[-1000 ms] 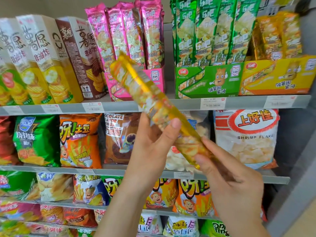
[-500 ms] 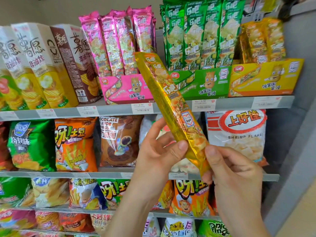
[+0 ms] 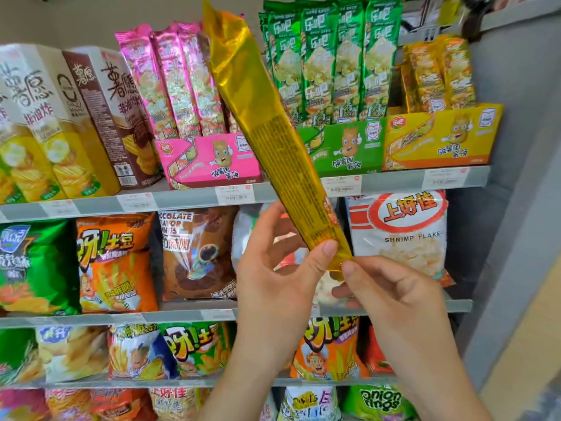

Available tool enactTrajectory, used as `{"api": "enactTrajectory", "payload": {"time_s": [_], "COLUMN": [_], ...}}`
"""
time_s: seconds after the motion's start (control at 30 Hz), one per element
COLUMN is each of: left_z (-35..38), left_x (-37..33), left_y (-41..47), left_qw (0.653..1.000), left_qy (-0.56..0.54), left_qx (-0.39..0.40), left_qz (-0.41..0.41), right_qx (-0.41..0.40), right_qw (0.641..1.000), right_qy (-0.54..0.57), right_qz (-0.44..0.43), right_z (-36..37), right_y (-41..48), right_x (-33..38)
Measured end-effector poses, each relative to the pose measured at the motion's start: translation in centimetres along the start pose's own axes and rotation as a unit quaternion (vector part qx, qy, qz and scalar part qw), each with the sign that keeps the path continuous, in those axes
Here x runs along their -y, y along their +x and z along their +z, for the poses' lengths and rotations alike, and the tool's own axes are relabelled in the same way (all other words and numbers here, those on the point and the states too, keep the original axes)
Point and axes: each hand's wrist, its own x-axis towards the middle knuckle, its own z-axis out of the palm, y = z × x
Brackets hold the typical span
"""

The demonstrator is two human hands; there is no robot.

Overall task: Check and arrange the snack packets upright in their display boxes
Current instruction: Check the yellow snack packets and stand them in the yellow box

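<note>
My left hand and right hand pinch the yellow packet low; above the fingers its printed back faces me, presumably for checking.

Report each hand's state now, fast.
Left hand: grips the yellow packet near its lower end, thumb in front.
Right hand: pinches the same packet's bottom seal.

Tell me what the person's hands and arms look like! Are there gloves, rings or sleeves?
No gloves! The left hand and the right hand are both bare, with no rings and short, unpainted nails. The forearms are bare too: no sleeves, watch or bracelet show as far as the picture reaches.
</note>
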Motion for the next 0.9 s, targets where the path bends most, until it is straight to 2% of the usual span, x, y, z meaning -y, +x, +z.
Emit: {"api": "enactTrajectory", "payload": {"time_s": [0.17, 0.3, 0.43, 0.53, 0.63, 0.77, 0.83, 0.9], "left_z": [0.7, 1.1, 1.3, 1.5, 2.3, 3.4, 4.4, 5.6], "left_x": [0.0, 0.2, 0.5, 0.6, 0.5, -0.1, -0.6, -1.0], "left_y": [0.0, 0.0, 0.4, 0.8, 0.8, 1.2, 1.8, 2.7], "left_qw": [0.999, 0.996, 0.991, 0.985, 0.978, 0.975, 0.972, 0.981], "left_qy": [-0.018, -0.028, -0.078, -0.074, -0.042, 0.034, 0.04, 0.032], "left_qx": [0.027, 0.077, 0.093, 0.142, 0.194, 0.211, 0.226, 0.193], "left_qz": [-0.032, -0.035, -0.059, -0.061, -0.07, -0.055, -0.046, -0.013], "right_qx": [-0.005, 0.006, 0.026, 0.077, 0.126, 0.051, -0.004, -0.053], "right_qw": [0.999, 0.999, 0.999, 0.997, 0.99, 0.991, 0.992, 0.987], "right_qy": [-0.029, -0.002, 0.006, 0.029, 0.068, 0.088, 0.049, -0.014], "right_qz": [-0.033, -0.032, -0.045, -0.008, -0.02, -0.083, -0.115, -0.152], "right_z": [-0.5, -1.2, -2.5, -3.8, -4.2, -4.3, -4.8, -5.5], "right_y": [-0.2, 0.0, 0.4, 0.9, 0.9, 0.7, 1.1, 1.9], "right_x": [-0.3, -0.2, 0.0, 0.5, 0.9, 0.4, 0.0, -0.2]}}
